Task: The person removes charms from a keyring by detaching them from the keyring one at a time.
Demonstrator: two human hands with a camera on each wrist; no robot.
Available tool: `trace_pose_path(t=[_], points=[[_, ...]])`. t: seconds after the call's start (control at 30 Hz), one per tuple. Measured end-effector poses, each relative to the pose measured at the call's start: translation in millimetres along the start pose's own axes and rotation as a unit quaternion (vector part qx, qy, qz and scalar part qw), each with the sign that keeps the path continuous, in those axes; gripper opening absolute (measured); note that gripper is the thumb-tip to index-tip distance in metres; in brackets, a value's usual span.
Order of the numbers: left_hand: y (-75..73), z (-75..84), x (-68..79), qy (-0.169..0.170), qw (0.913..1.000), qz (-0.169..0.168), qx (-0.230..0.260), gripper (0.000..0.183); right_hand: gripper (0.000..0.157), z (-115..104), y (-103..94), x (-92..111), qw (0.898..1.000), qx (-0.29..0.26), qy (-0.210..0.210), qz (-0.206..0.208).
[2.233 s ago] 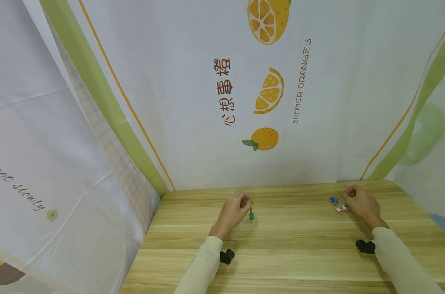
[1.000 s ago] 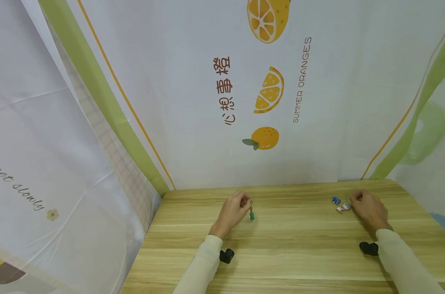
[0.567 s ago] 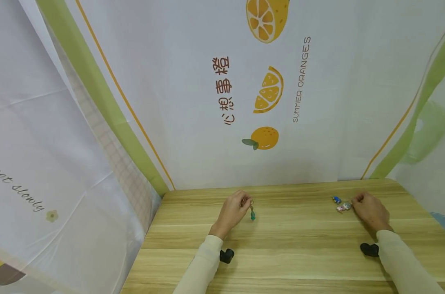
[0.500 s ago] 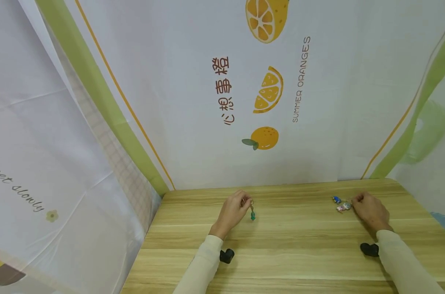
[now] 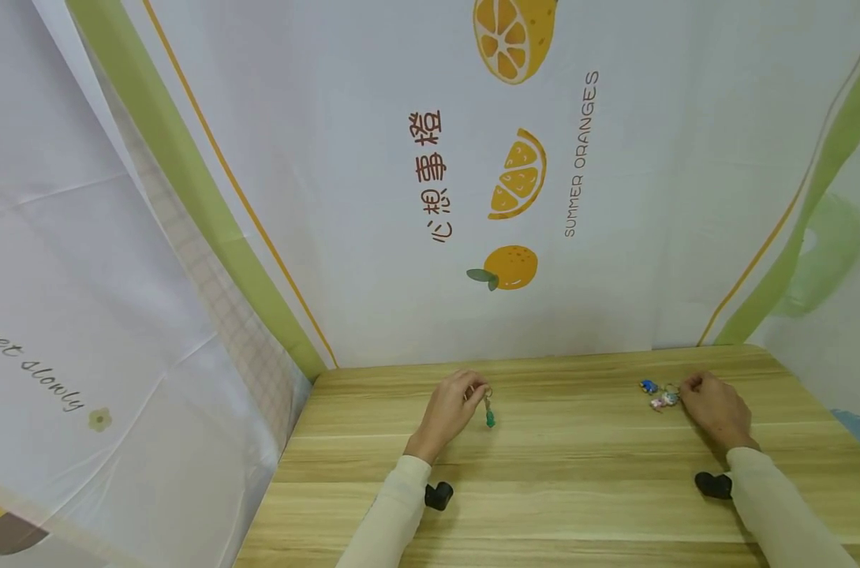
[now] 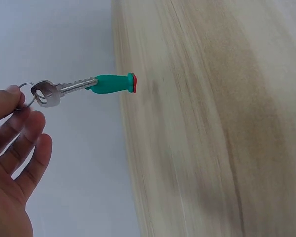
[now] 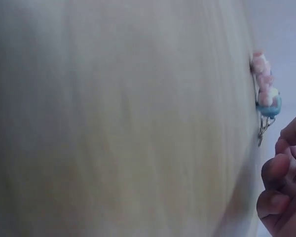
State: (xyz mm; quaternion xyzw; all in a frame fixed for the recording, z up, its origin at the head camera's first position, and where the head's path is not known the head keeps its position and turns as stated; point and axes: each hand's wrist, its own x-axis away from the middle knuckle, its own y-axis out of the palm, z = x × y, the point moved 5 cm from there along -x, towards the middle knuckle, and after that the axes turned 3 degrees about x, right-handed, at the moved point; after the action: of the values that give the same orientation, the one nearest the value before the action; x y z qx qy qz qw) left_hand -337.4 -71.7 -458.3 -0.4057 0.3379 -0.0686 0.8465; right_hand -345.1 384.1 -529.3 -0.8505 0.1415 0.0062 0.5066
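Note:
My left hand [image 5: 450, 410] pinches a metal key ring [image 6: 27, 95] between thumb and finger over the table's left half. A silver key [image 6: 59, 91] and a green charm with a red end [image 6: 111, 84] hang from the ring. My right hand [image 5: 714, 406] is at the table's back right with loosely curled fingers and nothing visible in them. Right beside its fingertips is a pink and blue figure charm [image 7: 266, 84], lying on the table, with a small metal chain [image 7: 264, 127] at its end. A blue charm [image 5: 648, 386] lies just left of that charm.
The wood-grain table [image 5: 558, 473] meets a white curtain [image 5: 373, 300] printed with oranges along its back edge. Another white curtain [image 5: 117, 260] hangs at the left. A black wrist device [image 5: 439, 496] sits at my left cuff, another [image 5: 714, 485] at my right.
My right hand has drawn back slightly to the right from the charms and then stayed beside them. The left hand keeps its place while the green charm sways slightly.

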Motion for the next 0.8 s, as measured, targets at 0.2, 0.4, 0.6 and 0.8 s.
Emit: trace_pose_path(t=[0.2, 0.4, 0.6, 0.8], points=[[-2.1, 1.8, 0.6, 0.01, 0.9999, 0.013, 0.0, 0.016, 0.035, -14, 1.4, -1, 0.999, -0.012, -0.025, 0.034], [-2.1, 3.6, -0.4, 0.022, 0.9994, 0.021, -0.017, 0.015, 0.03, -39, 6.7, 0, 0.997, -0.034, -0.061, 0.037], [-2.0, 4.5, -2.0, 0.024, 0.9992, 0.024, -0.021, 0.015, 0.026, -70, 12.8, 0, 0.993, -0.045, -0.102, 0.028], [-1.4, 6.6, -3.2, 0.04, 0.9984, 0.036, -0.019, 0.014, 0.019, -111, 17.2, 4, 0.984, -0.056, -0.164, 0.04]])
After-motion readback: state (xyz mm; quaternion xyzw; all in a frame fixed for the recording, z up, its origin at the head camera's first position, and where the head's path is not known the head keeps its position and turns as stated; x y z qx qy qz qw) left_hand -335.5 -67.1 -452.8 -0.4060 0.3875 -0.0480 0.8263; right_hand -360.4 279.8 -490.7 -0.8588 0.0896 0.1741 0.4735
